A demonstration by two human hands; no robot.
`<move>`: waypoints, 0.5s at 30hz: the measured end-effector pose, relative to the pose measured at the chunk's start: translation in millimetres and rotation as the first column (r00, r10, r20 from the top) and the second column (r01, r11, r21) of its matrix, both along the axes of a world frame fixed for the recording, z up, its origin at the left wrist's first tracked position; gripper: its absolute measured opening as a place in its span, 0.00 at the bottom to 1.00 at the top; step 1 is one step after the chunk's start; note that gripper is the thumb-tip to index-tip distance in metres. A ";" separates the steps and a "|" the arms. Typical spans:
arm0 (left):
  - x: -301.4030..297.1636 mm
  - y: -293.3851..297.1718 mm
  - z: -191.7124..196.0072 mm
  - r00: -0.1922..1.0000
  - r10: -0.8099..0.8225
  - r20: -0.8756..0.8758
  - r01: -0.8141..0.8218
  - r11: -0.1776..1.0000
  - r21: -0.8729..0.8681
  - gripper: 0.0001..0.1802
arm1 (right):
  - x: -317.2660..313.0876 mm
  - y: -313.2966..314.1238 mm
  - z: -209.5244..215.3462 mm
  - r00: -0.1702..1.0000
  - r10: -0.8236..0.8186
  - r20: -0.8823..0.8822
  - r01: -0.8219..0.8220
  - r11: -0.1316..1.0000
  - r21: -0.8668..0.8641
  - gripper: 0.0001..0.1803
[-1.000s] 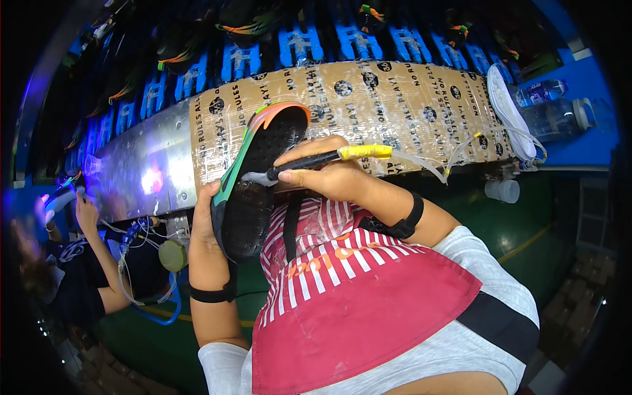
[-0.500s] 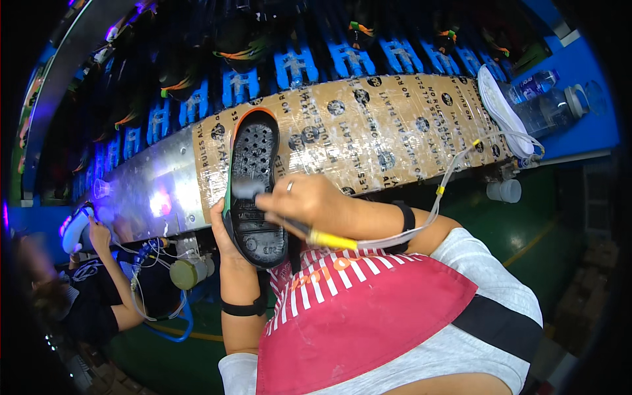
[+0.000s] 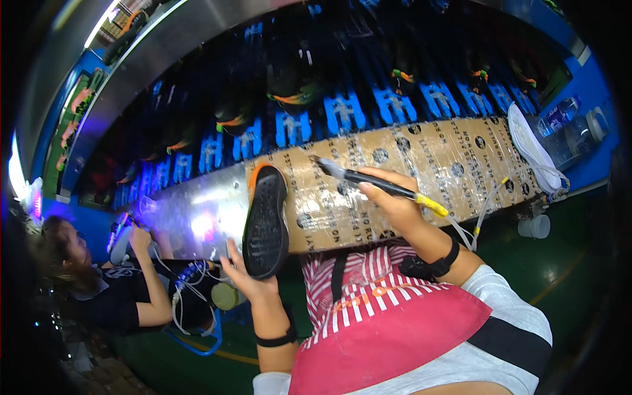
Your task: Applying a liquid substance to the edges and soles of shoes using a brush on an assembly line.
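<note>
A black shoe sole (image 3: 266, 220) with an orange toe edge stands lengthwise over the near edge of the worktable. My left hand (image 3: 255, 282) holds it up at the heel end, palm upward. The thumb stretches free at the left, while the other fingers are mostly hidden under the sole. To the right, my right hand (image 3: 398, 207) is closed around a brush (image 3: 382, 182) with a black handle and a yellow rear end. The brush's pale bristles point left, above the cardboard and apart from the sole. A thin clear hose (image 3: 479, 227) runs from the brush's rear.
Taped brown cardboard (image 3: 441, 168) covers the worktable, with bare metal (image 3: 191, 204) at the left. Behind stands a row of blue holders (image 3: 344, 113). A white shoe-shaped piece (image 3: 532, 148) and clear bottles (image 3: 573, 141) stand at right. A co-worker (image 3: 122, 289) handles a shoe at left.
The brush has lifted off the sole and moved right with my right hand. My left thumb has spread away from the sole's side. The whole view has shifted.
</note>
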State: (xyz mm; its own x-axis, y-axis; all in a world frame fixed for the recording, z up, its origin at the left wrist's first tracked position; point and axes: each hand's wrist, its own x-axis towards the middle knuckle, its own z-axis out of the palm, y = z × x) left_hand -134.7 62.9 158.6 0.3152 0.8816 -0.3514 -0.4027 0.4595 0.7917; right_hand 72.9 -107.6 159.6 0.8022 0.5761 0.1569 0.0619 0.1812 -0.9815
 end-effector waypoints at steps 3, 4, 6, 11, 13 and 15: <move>-12.8 -10.4 -0.2 0.996 0.094 0.010 -0.093 0.960 0.263 0.38 | 2.5 -0.5 -4.5 0.998 -0.056 -0.028 0.056 0.998 0.012 0.15; -17.1 -13.1 -1.6 0.998 0.060 -0.016 -0.048 0.910 0.411 0.38 | 2.7 -0.5 -6.5 0.999 -0.045 -0.021 0.045 0.999 -0.008 0.15; -15.6 -8.6 -1.8 0.999 0.032 -0.042 -0.003 0.833 0.553 0.39 | 2.1 0.7 -9.5 1.000 -0.012 -0.026 0.011 0.999 -0.036 0.15; -12.8 14.1 19.2 0.951 0.198 -0.235 0.005 0.754 0.657 0.37 | 1.8 4.9 -5.5 0.999 0.035 -0.027 -0.036 0.999 -0.032 0.16; -15.2 24.8 38.3 0.952 0.204 -0.227 -0.021 0.786 0.618 0.34 | 6.1 5.1 -6.9 0.999 0.030 -0.011 -0.031 0.999 -0.043 0.16; -22.2 36.1 57.6 0.959 0.217 -0.183 -0.035 0.731 0.681 0.34 | 7.5 6.1 -8.1 0.997 0.029 -0.072 -0.031 0.999 -0.038 0.15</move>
